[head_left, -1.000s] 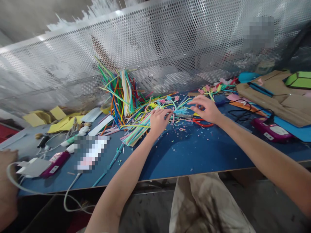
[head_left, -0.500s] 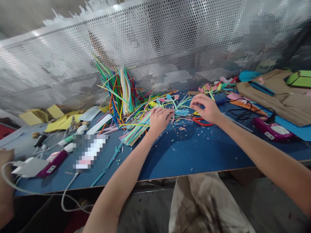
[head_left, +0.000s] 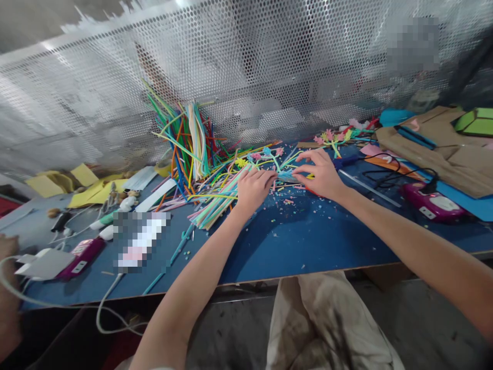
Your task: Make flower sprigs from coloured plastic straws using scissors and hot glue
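Observation:
My left hand is closed, its fingertips pinching the near end of a fuzzy light-blue pipe cleaner piece. At the other end of that piece is my right hand, thumb and a finger drawn together on it while the upper fingers stay raised and apart. Red-handled scissors lie under the right hand, mostly hidden by it. Just behind the hands rests a pipe cleaner sprig with pink, blue and yellow blossoms. Loose pastel pipe cleaners lie beside and beneath my left hand.
A tall bundle of coloured pipe cleaners leans on the perforated metal panel. Another blossom sprig lies behind my right hand. Purple power strips with cables sit at both sides. Another person's arm shows at far left.
My right hand has moved left and slightly down, from above the scissors to the blue piece, covering more of the scissors. My left hand keeps its place; the view has shifted slightly.

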Available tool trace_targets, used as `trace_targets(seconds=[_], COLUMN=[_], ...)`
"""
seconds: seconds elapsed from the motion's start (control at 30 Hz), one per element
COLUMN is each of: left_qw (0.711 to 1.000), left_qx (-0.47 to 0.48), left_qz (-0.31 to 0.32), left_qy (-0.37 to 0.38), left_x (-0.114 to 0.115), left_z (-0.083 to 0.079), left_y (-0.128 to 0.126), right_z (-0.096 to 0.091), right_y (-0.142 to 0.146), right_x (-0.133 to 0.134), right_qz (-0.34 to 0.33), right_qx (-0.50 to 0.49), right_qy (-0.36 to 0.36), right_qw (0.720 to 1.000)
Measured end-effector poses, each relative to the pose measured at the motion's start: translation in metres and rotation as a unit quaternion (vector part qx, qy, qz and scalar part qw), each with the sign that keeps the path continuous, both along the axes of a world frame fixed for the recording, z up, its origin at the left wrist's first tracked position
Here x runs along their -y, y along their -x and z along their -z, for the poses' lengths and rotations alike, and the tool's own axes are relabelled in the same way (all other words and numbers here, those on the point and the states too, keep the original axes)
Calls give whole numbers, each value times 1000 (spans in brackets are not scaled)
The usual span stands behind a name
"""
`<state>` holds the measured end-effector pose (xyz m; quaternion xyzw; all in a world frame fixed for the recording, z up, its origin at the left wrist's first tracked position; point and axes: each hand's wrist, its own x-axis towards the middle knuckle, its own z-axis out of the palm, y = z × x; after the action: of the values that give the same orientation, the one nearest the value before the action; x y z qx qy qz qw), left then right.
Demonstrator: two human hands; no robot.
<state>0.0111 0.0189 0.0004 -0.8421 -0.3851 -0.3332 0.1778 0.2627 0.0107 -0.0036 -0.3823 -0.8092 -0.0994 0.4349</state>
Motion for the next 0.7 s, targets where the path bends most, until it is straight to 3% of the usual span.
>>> trace_targets(seconds=[0.37,0.7], left_qw=[1000,997], left_qx=[-29,-78], left_qz=[10,-4], left_qy=[1,-25], left_x=[6,10], left_z=[-5,-9], left_y=[-5,-2], right_z=[-1,-3], right_y=[-1,-5], right_x=[6,5], right_qz=[-16,-11], right_qx=[2,95], right_qy=[1,-47], right_qw=[1000,994])
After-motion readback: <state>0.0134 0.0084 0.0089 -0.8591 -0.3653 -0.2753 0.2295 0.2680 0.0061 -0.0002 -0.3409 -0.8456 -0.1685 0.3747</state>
